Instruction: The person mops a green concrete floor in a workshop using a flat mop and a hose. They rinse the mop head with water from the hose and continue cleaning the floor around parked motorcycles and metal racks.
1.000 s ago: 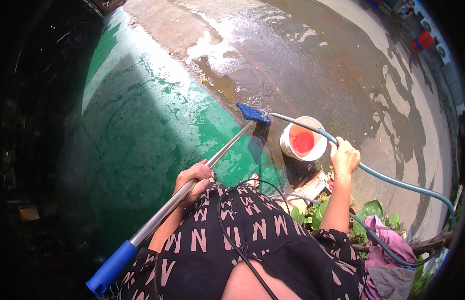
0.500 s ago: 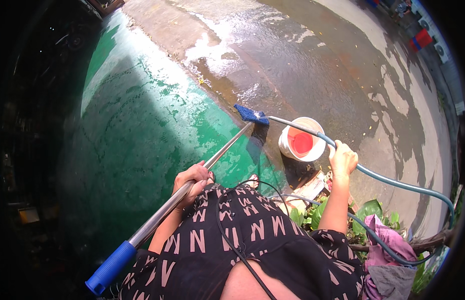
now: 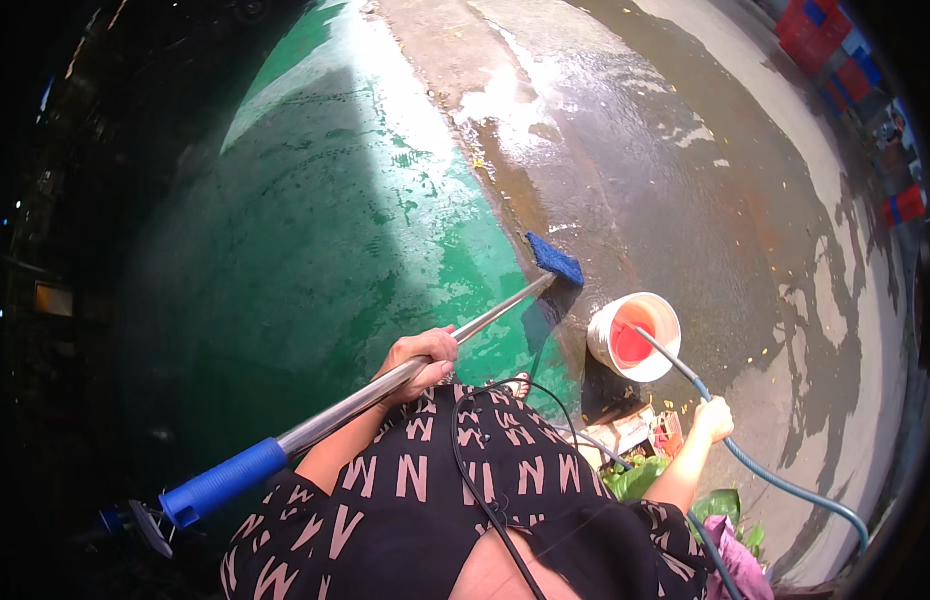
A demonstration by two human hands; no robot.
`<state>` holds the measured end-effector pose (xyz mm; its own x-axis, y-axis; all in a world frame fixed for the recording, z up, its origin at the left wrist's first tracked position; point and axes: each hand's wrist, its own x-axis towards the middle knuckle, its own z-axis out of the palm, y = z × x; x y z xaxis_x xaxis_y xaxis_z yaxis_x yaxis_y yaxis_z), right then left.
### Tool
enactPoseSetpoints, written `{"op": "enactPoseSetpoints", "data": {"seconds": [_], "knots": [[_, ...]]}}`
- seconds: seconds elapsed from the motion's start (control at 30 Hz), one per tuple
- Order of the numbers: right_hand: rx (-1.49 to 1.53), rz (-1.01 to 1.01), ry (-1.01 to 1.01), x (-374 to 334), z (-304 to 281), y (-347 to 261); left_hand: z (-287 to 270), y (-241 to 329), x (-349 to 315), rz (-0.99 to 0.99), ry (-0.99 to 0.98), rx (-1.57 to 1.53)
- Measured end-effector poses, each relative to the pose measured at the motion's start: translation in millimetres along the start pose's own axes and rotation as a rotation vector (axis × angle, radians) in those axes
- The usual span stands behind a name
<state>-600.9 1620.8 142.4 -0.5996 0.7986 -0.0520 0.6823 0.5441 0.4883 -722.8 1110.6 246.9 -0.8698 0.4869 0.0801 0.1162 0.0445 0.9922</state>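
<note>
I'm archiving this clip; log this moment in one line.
left hand: gripping metal pole; right hand: gripping hose; hose's metal end: pointed into white bucket; blue pad: on pole's end

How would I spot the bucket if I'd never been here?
Start at the green floor, then look right to the wet grey concrete. Near the green edge stands the bucket: round, white outside and red inside, unlike the flat blue mop head.

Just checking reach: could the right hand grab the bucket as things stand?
Probably not: the right hand is closed around the hose, and the bucket stands on the ground, seemingly below easy reach.
</note>
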Motion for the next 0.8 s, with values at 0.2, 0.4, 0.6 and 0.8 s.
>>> {"op": "enactPoseSetpoints", "data": {"seconds": [0.2,0.4,0.6,0.8], "knots": [[0.138,-0.098,-0.03,1,66,-28,-8,-21,-8,0.009,-0.069,0.006],[0.405,-0.486,-0.033,-62,72,-153,-1,-37,-20,0.122,0.056,0.115],[0.486,-0.713,-0.097,-105,73,-210,5,-32,-12,0.12,0.067,0.098],[0.515,-0.829,-0.139,-128,70,-237,8,-41,-24,0.177,0.105,0.097]]}}
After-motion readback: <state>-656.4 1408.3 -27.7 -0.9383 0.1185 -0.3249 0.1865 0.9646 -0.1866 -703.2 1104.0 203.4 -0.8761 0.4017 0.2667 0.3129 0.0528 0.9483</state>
